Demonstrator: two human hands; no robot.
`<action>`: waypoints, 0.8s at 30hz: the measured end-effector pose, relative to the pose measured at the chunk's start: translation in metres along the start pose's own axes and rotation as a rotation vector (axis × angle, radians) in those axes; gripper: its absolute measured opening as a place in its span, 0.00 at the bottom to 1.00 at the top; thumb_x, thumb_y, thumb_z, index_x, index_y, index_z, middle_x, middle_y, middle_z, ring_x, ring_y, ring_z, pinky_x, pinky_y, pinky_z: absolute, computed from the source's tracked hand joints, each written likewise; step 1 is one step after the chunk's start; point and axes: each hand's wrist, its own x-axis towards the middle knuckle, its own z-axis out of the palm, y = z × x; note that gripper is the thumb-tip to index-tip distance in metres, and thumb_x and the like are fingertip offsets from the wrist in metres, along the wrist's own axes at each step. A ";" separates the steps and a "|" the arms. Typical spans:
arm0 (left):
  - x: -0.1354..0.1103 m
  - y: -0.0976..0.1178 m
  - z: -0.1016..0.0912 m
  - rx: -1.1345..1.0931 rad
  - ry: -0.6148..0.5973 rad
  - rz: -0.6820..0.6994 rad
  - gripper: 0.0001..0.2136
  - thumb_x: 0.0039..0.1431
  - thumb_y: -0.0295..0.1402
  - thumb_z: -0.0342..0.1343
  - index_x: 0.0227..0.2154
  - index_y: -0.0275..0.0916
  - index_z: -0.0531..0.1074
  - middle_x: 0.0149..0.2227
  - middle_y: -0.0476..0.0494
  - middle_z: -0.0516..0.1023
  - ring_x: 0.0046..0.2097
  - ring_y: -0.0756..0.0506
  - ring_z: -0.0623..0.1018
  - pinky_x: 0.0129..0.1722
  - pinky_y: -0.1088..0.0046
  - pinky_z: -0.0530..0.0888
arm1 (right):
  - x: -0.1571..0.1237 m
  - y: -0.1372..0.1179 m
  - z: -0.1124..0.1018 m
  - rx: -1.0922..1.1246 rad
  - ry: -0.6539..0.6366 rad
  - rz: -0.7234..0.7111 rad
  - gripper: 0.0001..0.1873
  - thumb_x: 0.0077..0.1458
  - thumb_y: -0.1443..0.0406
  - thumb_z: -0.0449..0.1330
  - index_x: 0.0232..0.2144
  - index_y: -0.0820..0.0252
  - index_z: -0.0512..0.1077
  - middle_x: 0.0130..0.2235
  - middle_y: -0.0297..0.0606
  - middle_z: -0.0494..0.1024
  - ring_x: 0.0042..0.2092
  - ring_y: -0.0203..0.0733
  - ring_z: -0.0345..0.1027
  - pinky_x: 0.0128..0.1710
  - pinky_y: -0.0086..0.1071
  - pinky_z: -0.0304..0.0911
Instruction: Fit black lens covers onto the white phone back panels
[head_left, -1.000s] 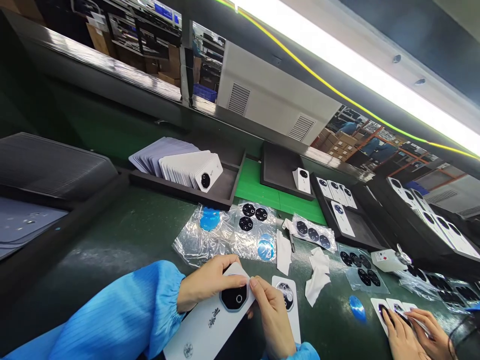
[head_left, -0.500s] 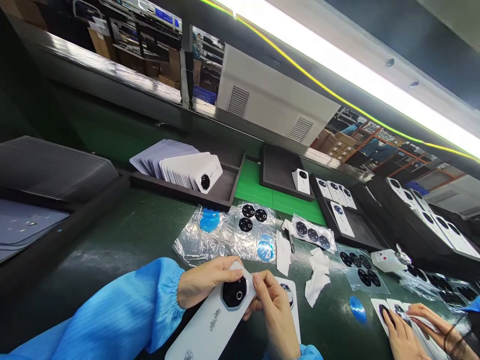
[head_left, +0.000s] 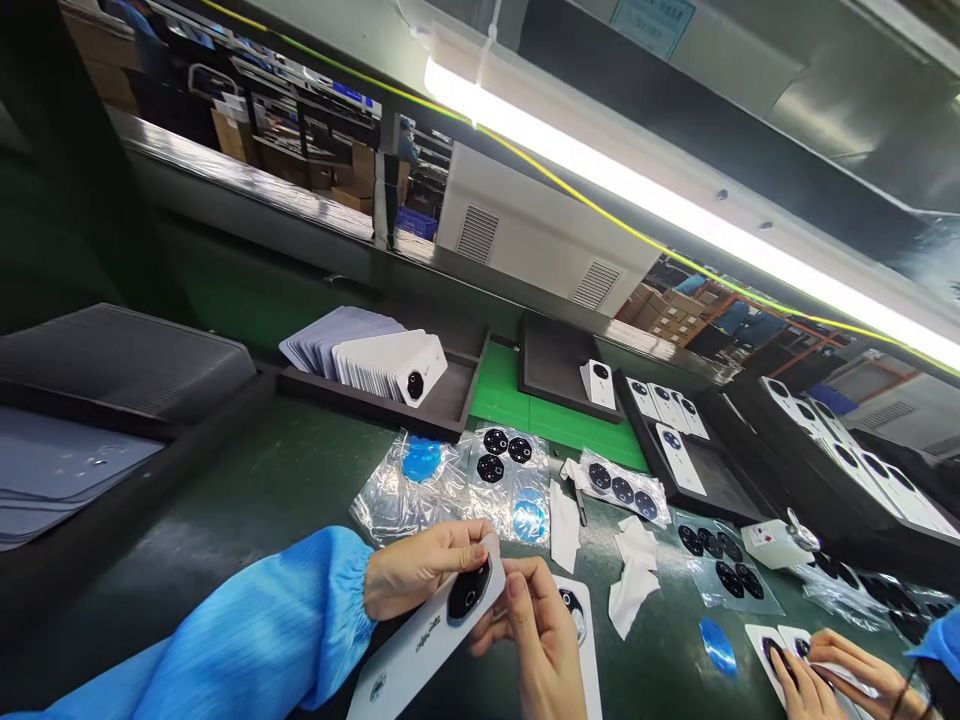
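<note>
My left hand [head_left: 420, 568], in a blue sleeve, grips a white phone back cover [head_left: 427, 640] near its top, by the black camera module [head_left: 468, 594]. The cover is tilted up off the green belt. My right hand [head_left: 536, 625] is at the cover's top right corner, fingers curled and pinched against its edge; what they pinch is too small to make out. A second white cover [head_left: 579, 620] lies flat on the belt just right of my right hand.
Clear bags of black lens rings [head_left: 504, 455] and blue film tabs [head_left: 421, 458] lie beyond my hands, with white wipes [head_left: 634, 565]. Dark trays hold rows of white covers [head_left: 390, 365]. Another person's hands [head_left: 829, 675] work on covers at the lower right.
The camera has tipped upward. I have tilted the cover further on edge, and my right hand's fingers have curled closer to its top corner.
</note>
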 end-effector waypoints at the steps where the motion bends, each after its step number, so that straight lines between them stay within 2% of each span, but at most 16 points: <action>1: 0.000 0.000 0.001 0.002 -0.004 0.000 0.24 0.42 0.51 0.67 0.27 0.37 0.65 0.21 0.53 0.68 0.22 0.54 0.67 0.21 0.80 0.63 | -0.001 -0.001 0.001 0.011 0.003 -0.003 0.25 0.48 0.44 0.61 0.30 0.59 0.70 0.22 0.31 0.71 0.23 0.36 0.68 0.21 0.29 0.65; 9: -0.001 0.001 0.007 0.082 -0.008 0.013 0.26 0.40 0.54 0.66 0.27 0.38 0.63 0.22 0.53 0.65 0.22 0.54 0.64 0.21 0.79 0.59 | -0.004 -0.004 0.003 0.013 0.033 -0.038 0.24 0.47 0.44 0.62 0.28 0.59 0.69 0.20 0.31 0.71 0.23 0.36 0.68 0.20 0.28 0.64; 15: -0.007 0.010 0.016 0.275 0.015 0.054 0.27 0.42 0.60 0.60 0.27 0.40 0.61 0.23 0.54 0.64 0.24 0.52 0.63 0.24 0.76 0.60 | -0.005 -0.005 -0.005 -0.053 0.033 -0.004 0.27 0.47 0.41 0.59 0.28 0.60 0.70 0.22 0.31 0.71 0.20 0.33 0.65 0.20 0.27 0.63; 17: -0.011 0.016 0.019 0.393 0.044 0.108 0.24 0.46 0.58 0.59 0.27 0.40 0.63 0.25 0.53 0.65 0.27 0.50 0.65 0.28 0.75 0.62 | -0.003 -0.008 -0.009 -0.080 0.011 0.016 0.27 0.45 0.42 0.62 0.27 0.60 0.71 0.23 0.31 0.71 0.21 0.31 0.63 0.20 0.25 0.62; 21: -0.019 0.029 0.022 0.640 0.102 0.198 0.14 0.57 0.46 0.55 0.29 0.40 0.70 0.31 0.51 0.70 0.37 0.46 0.68 0.39 0.73 0.63 | -0.001 -0.015 -0.015 -0.128 -0.078 0.065 0.23 0.39 0.47 0.69 0.24 0.61 0.73 0.24 0.31 0.68 0.26 0.32 0.60 0.20 0.23 0.59; 24: -0.026 0.034 0.019 0.817 0.139 0.208 0.09 0.60 0.40 0.52 0.37 0.42 0.71 0.33 0.50 0.73 0.38 0.44 0.70 0.40 0.72 0.63 | -0.001 -0.015 -0.018 -0.132 -0.125 0.104 0.22 0.41 0.48 0.68 0.23 0.61 0.73 0.23 0.30 0.66 0.26 0.32 0.59 0.22 0.24 0.61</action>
